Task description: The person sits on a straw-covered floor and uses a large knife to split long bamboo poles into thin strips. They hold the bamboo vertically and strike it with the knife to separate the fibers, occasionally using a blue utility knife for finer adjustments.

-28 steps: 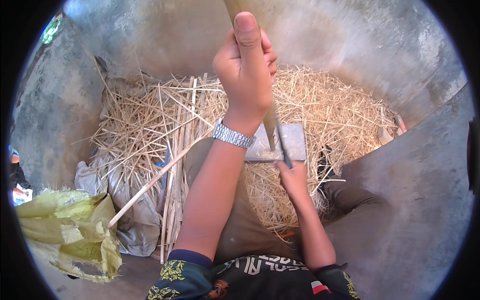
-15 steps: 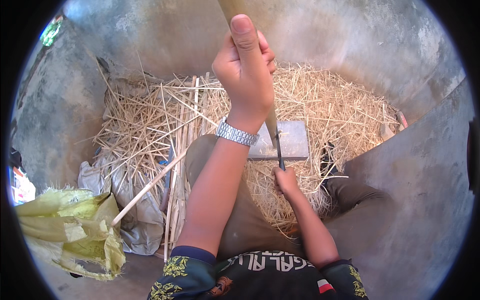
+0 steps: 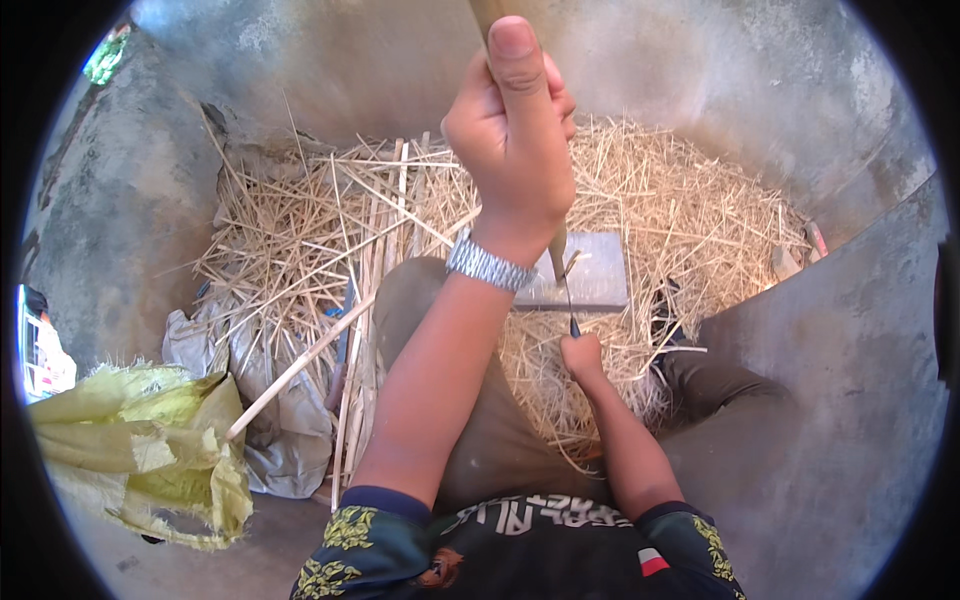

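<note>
Left hand (image 3: pixel 515 150): at 11 o'clock from the grey block, wrapped tightly round a pole, thumb up.
Pole (image 3: pixel 558 258): slants from the view's top edge to the block; whether its lower end touches, I cannot tell.
Right hand (image 3: pixel 582 355): at 6 o'clock from the block, closed round the handle of a knife (image 3: pixel 574 328).
Blade: points toward 12 o'clock, just beside the pole's lower end.
Block (image 3: pixel 603 270): flat-topped, amid straw (image 3: pixel 690 200).
Yellow sack (image 3: pixel 180 465): at 8 o'clock from the block, crumpled, edges frayed; contents hidden.
Grey bag (image 3: pixel 290 455): also toward 8 o'clock, between sack and knee, slumped; contents hidden.
Long stick (image 3: pixel 305 365): leans toward 8 o'clock, its end at the sack's edge; inside or in front, I cannot tell.
</note>
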A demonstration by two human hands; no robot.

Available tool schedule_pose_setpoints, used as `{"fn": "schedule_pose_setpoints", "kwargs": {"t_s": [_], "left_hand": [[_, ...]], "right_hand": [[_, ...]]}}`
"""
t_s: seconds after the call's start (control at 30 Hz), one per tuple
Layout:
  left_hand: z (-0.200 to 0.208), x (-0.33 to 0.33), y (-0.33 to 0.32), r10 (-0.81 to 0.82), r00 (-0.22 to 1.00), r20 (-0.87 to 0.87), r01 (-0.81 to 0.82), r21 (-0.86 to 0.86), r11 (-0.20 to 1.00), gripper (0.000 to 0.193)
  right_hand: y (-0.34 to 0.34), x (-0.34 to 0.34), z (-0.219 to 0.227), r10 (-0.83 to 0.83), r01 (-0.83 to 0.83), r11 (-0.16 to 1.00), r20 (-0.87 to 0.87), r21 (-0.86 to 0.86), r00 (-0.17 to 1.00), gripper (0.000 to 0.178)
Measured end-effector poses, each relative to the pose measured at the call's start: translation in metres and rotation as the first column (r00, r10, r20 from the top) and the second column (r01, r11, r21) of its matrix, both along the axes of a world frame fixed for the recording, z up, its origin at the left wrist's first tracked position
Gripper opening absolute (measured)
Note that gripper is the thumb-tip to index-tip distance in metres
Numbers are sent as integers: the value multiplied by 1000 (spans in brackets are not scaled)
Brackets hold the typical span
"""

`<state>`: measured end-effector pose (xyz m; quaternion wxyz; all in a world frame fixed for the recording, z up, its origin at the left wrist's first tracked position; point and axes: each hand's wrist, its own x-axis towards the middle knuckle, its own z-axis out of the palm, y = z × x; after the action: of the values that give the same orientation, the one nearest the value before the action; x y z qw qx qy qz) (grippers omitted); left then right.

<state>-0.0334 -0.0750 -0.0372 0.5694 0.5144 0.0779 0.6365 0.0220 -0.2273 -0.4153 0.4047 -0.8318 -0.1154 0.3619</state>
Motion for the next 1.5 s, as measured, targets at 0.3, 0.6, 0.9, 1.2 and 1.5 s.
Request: {"fn": "schedule_pose_setpoints", "kwargs": {"t_s": [0.3,0.6,0.9,1.2,1.5], "left_hand": [[-4,-7,-2,-14,999,31,14,8,1000,63],[-5,-17,2,35,997,-62,-35,4,999,73],[9,-19,-13,14,999,-33,-15,-38,999,63],[-2,-16,1,126,992,4,-126,16,992,60],[4,-18,5,85,994,65,-87,25,996,59]], "right_hand": [[25,-23,74,-42,43,925,-11,378,999,36],[-5,-14,-49,-31,32,997,21,-72,999,27],[16,7,54,33,143,983,-873,116,486,35],[24,-37,54,-28,-4,997,418,76,908,35],[12,-28,10,-58,11,989,314,150,948,34]]}}
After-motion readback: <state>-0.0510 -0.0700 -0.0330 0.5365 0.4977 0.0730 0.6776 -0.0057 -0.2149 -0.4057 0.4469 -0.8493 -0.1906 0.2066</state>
